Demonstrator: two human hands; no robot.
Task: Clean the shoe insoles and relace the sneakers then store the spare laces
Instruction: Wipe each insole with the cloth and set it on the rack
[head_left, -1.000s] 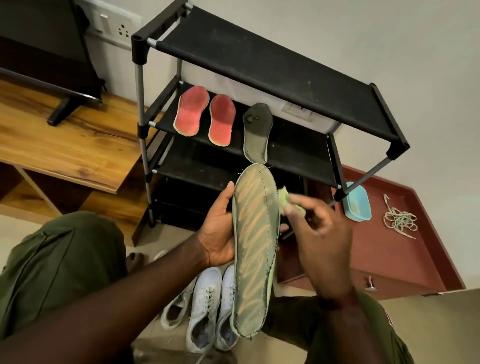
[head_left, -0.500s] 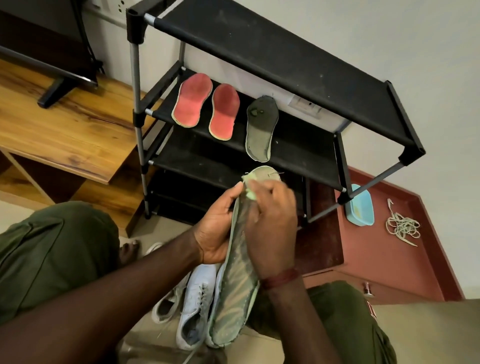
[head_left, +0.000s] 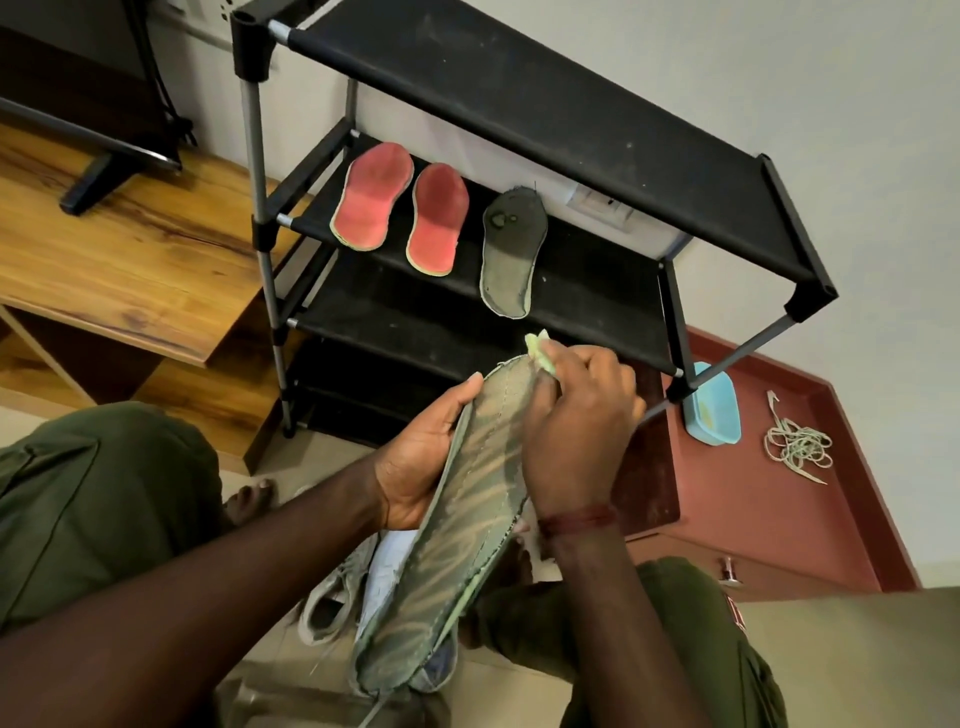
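Observation:
My left hand (head_left: 421, 457) grips a long grey-green insole (head_left: 457, 540) by its left edge, holding it up in front of me. My right hand (head_left: 576, 421) pinches a small pale green cloth (head_left: 539, 351) against the insole's far tip. On the middle shelf of the black shoe rack (head_left: 519, 93) lie two red insoles (head_left: 371, 197) (head_left: 436, 218) and one dark grey insole (head_left: 511, 249). White sneakers (head_left: 337, 597) sit on the floor under the held insole, mostly hidden. A bundle of pale spare laces (head_left: 797, 447) lies on the red cabinet top.
A light blue tub (head_left: 711, 410) stands on the red cabinet (head_left: 769, 519) at the right, beside the rack's leg. A wooden unit (head_left: 119, 260) with a TV stand foot is at the left. My green-trousered knees frame the bottom of the view.
My right hand has moved with the cloth from the insole's right side onto its top end and then a little rightward. The insole has tilted and dropped slightly lower.

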